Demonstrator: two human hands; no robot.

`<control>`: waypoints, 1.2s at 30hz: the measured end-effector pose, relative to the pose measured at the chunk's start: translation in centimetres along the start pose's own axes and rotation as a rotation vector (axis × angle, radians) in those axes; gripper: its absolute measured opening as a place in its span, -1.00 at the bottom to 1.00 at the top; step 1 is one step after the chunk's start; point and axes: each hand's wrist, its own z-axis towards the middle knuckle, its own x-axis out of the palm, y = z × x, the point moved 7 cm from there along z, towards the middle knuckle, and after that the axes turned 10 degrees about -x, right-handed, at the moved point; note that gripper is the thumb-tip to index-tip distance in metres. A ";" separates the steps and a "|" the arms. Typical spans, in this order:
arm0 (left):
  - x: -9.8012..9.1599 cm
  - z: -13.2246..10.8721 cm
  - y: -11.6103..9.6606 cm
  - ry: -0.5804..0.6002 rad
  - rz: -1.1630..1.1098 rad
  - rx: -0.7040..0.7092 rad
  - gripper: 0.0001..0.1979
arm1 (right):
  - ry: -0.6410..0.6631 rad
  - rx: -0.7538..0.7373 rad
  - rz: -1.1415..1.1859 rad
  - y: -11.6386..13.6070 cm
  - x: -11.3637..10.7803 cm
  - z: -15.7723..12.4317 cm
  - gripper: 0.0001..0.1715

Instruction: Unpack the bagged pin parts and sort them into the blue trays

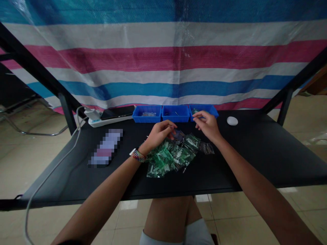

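Packets (163,159) heaped midway between table's (255,160) near and far edges. Left hand (161,134) over their far left part; right hand (207,127) apart from it, near rightmost of three blue bins (176,119) along far edge. Grip on anything: cannot tell. Phone (119,112) by far left corner.

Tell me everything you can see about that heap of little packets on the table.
The heap of packets lies loosely spread on the black table, on the near side of the blue trays. The packets look like thin, shiny, see-through plastic, mostly green-tinted, with some darker ones toward the far and right edges. Slim pale pieces show inside many. They overlap at odd angles. The left hand is over the far left part; contact is unclear.
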 end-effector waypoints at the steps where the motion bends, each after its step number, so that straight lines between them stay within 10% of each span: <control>1: 0.0 0.0 0.1 -0.003 0.005 0.001 -0.71 | 0.156 -0.001 -0.065 0.3 0.8 -0.2 -0.75; 5: -0.2 0.1 0.3 -0.017 0.020 0.004 -0.73 | 0.670 0.007 -0.270 0.6 3.0 -1.9 -0.84; 8: -0.2 0.0 0.2 -0.020 0.030 0.003 -0.77 | 0.793 0.033 -0.271 0.5 3.3 -2.5 -0.84; 18: 0.3 -0.3 -0.4 0.018 -0.008 -0.017 -0.75 | 0.695 0.219 0.185 1.7 2.7 -2.3 -0.57; 28: 1.6 -0.9 -1.0 0.118 -0.018 -0.047 -0.61 | 0.273 0.179 0.600 3.4 5.2 -2.6 -0.50; 36: 0.6 -0.5 -1.0 0.011 -0.010 0.029 -0.59 | 0.338 0.299 0.684 2.2 6.9 -3.6 -0.42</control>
